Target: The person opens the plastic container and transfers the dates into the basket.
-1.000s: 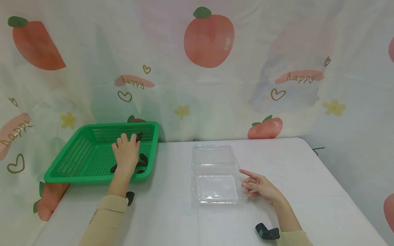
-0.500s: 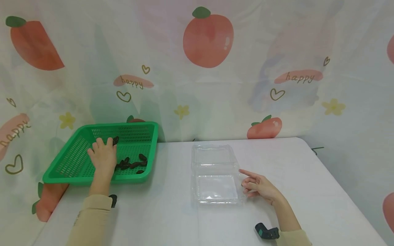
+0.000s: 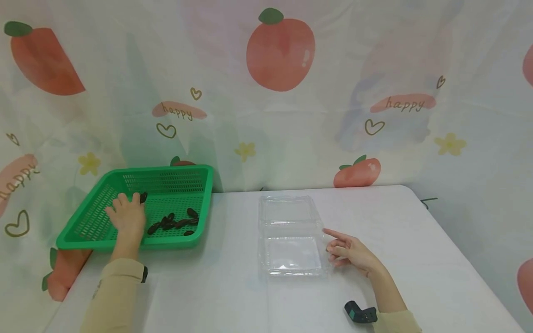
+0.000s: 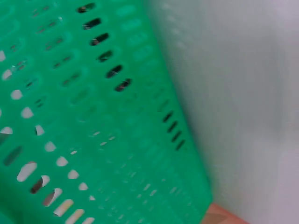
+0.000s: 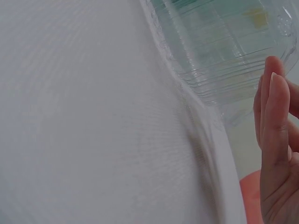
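My left hand (image 3: pixel 127 217) is over the left part of a green plastic basket (image 3: pixel 104 243). At its thumb side it pinches a small dark brown oval piece (image 3: pixel 143 197), which looks like a dried date. Several similar dark pieces (image 3: pixel 168 222) lie on the basket floor to the right of the hand. In the left wrist view only the slotted basket wall (image 4: pixel 107 116) shows; the fingers are out of sight. Beside the hinged clear plastic box (image 3: pixel 293 254), my right hand (image 3: pixel 351 253) keeps its index finger stretched to the box's right edge, the other fingers loosely bent.
The white tabletop (image 3: pixel 233 286) runs between basket and box. A printed fruit curtain (image 3: pixel 283 129) hangs behind the table. A black wrist device (image 3: pixel 360 313) sticks out beside the right sleeve. The box stands with its lid laid back.
The left hand has moved left across the basket, carrying the dark piece along and uncovering other dark pieces. The right hand and the clear box stay in place.
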`<act>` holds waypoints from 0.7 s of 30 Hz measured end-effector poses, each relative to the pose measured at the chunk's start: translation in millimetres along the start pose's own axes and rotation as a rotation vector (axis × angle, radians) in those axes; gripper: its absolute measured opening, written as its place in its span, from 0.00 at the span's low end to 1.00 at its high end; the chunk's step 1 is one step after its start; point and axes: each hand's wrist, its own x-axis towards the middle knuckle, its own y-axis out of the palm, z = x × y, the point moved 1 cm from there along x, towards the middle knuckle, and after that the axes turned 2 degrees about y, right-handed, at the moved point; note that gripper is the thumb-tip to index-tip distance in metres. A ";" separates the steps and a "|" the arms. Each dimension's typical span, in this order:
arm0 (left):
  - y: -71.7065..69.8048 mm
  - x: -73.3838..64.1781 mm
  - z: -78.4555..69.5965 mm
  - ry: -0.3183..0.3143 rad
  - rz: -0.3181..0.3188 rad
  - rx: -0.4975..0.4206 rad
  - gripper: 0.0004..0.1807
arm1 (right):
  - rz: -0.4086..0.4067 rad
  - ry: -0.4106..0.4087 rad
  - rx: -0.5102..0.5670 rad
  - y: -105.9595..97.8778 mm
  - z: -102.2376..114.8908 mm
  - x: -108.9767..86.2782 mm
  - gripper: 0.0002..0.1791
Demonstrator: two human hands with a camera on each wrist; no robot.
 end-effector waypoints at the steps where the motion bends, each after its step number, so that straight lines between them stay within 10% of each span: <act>1: 1.3 -0.1 0.6 -0.003 0.014 0.005 0.19 | 0.000 0.001 -0.001 -0.1 0.3 -0.4 0.37; 21: 12.5 0.1 8.2 0.004 0.202 0.105 0.24 | -0.017 0.008 -0.022 1.3 0.9 1.3 0.37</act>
